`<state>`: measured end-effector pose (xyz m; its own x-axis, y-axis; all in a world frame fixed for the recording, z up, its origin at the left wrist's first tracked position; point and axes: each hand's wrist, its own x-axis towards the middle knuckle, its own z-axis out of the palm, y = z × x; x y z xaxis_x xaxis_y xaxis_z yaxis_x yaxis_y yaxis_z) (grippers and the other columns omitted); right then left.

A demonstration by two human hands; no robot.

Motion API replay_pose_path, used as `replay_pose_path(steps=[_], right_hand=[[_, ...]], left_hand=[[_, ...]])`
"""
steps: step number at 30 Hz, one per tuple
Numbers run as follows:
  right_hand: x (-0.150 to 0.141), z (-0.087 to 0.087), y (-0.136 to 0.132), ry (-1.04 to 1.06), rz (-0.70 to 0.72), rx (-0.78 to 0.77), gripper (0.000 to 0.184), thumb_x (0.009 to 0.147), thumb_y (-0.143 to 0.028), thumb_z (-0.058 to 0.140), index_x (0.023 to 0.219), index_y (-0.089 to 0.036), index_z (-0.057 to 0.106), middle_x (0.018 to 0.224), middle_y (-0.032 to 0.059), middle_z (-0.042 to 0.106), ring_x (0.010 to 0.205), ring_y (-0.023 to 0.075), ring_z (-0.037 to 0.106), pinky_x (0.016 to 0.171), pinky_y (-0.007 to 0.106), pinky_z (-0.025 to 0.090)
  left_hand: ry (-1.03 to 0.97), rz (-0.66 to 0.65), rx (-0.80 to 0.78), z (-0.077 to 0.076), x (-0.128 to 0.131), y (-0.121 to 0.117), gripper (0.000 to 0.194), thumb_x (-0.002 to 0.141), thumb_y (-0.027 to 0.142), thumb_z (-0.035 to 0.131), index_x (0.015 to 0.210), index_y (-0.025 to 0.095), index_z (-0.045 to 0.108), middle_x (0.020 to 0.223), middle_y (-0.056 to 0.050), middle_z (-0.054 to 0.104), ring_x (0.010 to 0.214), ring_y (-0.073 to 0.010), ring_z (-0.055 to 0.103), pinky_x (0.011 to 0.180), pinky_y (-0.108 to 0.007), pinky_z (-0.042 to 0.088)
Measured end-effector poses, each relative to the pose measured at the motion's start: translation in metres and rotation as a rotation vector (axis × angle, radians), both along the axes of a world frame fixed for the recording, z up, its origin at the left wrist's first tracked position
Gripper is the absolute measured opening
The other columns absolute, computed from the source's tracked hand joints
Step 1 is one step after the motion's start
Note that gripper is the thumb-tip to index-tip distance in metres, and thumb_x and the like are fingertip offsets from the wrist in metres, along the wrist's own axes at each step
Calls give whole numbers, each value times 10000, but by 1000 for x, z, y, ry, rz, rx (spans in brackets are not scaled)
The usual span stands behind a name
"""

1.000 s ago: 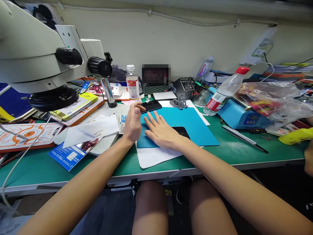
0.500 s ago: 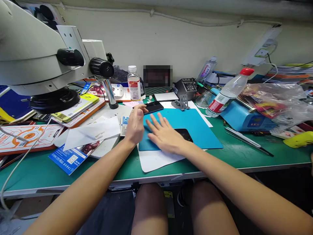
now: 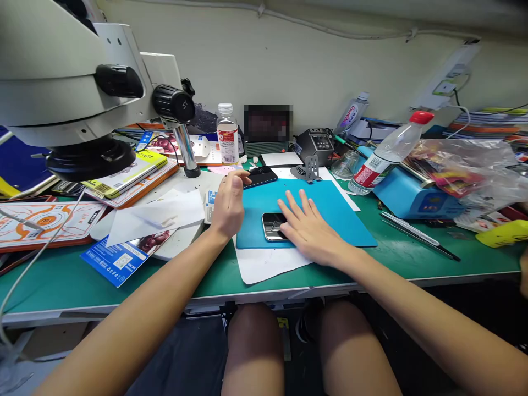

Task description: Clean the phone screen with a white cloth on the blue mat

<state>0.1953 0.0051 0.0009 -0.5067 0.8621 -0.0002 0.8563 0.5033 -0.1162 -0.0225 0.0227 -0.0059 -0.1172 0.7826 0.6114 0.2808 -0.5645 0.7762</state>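
A phone (image 3: pixel 272 226) with a light edge and a shiny dark screen lies face up on the blue mat (image 3: pixel 350 225). My right hand (image 3: pixel 309 228) is open and spread flat over the phone's right part, hiding that end. Left of the mat, my left hand (image 3: pixel 230 206) is closed, its fingers curled and thumb uppermost; whether anything is inside is hidden. Just beyond its fingers, at the mat's back left edge, sits a black phone (image 3: pixel 262 176).
A microscope (image 3: pixel 99 104) overhangs the left side, above phone boxes and a white paper (image 3: pixel 160 217). Behind the mat stand a metal bracket (image 3: pixel 311 168) and a labelled bottle (image 3: pixel 227 137). To the right are tweezers (image 3: pixel 412 231), a red-capped bottle (image 3: pixel 381 159) and a blue box (image 3: pixel 412 192).
My right hand has slid right across the mat, uncovering the left part of the phone, whose screen now catches reflections. My left hand keeps nearly the same place and shape.
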Motion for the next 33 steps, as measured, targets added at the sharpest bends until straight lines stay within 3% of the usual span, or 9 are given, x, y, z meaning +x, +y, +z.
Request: replay_pose_path(steps=[3,6,10,14,18,22,28,33], right_hand=[[-36,0,0,16,89,-5,693,1018,-572,217,1615,-222,191,1690,60,-23,1514,363,-136,1230,598,56],[-53,1,19,36,131,-27,698,1015,-581,204,1620,-237,152,1692,50,-35,1521,351,-121,1230,595,49],[-19,3,34,1,11,-54,695,1021,-553,178,1624,-215,107,1688,43,-81,1504,326,-189,1231,576,-12],[6,4,13,-15,-52,-48,712,1017,-566,178,1623,-196,117,1685,43,-73,1496,334,-202,1232,583,1],[-33,-1,-3,37,111,-13,723,1001,-629,205,1616,-249,185,1686,35,-35,1511,356,-153,1228,611,50],[-64,-2,19,55,201,-19,730,1005,-627,186,1618,-232,169,1687,56,-49,1519,348,-138,1227,603,27],[-5,2,43,-9,-14,-39,701,1019,-565,144,1625,-219,77,1682,39,-107,1506,326,-188,1220,602,-20],[29,-3,42,76,-40,-37,727,1008,-621,143,1618,-224,150,1686,33,-34,1521,314,-133,1218,623,23]], left_hand=[[11,-2,-1,-2,0,2,534,1036,578,191,1099,226,587,1008,-81,640,983,-219,589,903,-390,443],[-6,17,-1,-4,-1,3,530,1036,577,201,1096,230,597,1005,-81,648,969,-219,594,885,-386,450],[-20,21,3,-4,-2,2,536,1031,588,206,1088,234,604,996,-81,654,964,-224,598,863,-388,457],[-4,20,16,-1,-1,1,542,1031,589,195,1082,235,602,1009,-81,650,993,-225,597,895,-397,456],[-5,14,11,-2,-1,3,547,1030,593,188,1075,233,598,994,-78,647,983,-222,598,898,-392,458],[-18,33,10,-5,-3,4,549,1028,597,194,1069,233,603,996,-81,652,966,-224,601,898,-393,451],[29,20,-10,-2,-3,2,539,1033,583,184,1066,237,596,1005,-81,654,980,-225,597,886,-390,459],[232,-82,-84,3,-2,-3,399,1040,498,314,1050,214,595,1020,-77,659,992,-229,596,897,-392,454]])
